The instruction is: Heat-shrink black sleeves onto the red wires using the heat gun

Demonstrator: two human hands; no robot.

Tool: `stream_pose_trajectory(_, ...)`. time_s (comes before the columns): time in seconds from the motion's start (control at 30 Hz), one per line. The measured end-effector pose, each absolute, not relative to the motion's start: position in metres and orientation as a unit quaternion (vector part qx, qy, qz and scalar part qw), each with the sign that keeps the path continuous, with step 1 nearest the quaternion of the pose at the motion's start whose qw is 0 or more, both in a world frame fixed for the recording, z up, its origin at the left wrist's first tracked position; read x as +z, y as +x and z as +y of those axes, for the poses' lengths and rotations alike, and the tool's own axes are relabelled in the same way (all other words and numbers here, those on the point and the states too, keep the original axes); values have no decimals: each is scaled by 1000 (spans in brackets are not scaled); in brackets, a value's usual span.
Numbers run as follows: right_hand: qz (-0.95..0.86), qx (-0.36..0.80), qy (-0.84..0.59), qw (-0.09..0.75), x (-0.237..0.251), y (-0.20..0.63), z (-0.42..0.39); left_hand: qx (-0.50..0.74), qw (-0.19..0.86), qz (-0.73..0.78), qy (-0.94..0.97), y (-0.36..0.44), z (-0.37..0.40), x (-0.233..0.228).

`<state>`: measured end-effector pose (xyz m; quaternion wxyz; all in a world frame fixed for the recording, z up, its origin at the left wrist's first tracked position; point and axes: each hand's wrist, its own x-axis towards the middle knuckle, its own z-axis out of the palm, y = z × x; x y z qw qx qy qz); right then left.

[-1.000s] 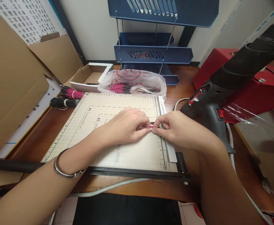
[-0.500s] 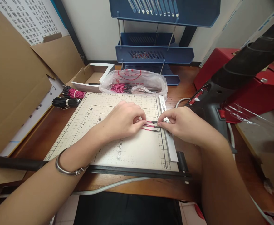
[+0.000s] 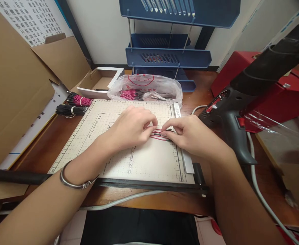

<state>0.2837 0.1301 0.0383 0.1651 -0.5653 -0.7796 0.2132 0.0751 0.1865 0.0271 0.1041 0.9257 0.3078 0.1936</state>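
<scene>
Several thin red wires [image 3: 160, 137] with black sleeved ends run between my hands, just above a cream paper trimmer board [image 3: 149, 163] printed with grid lines. My left hand [image 3: 136, 126] is closed in a pinch on the wires at their left side. Thumb and forefinger of my right hand [image 3: 187, 132] are pinched together over the wires near their black ends, beside the white guide strip [image 3: 187, 163] of the trimmer. The exact piece between my right fingertips is partly hidden by them.
Behind the board lies a clear plastic bag [image 3: 164, 85] with more red and black wires. Tied bundles, one pink-red [image 3: 78, 99] and one black [image 3: 69, 110], lie at the left. A black heat gun [image 3: 236, 112] stands at the right, near a red box [image 3: 269, 88]. Blue trays [image 3: 164, 58] rise behind.
My right hand has moved left along the wires, closer to my left hand. My left hand has shifted slightly left and keeps its pinch.
</scene>
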Motion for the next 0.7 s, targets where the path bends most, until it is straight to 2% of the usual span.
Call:
stream_pose_trajectory(0.3,-780,230,-563,148,32,277,133,189,99,299,930,76,188,24)
stream_pose_trajectory(0.43,-785,211,-569,123,38,278,131,198,103,300,928,76,188,24)
stream_pose_trajectory(0.7,-755,160,-622,129,43,310,126,219,128,260,932,82,184,20)
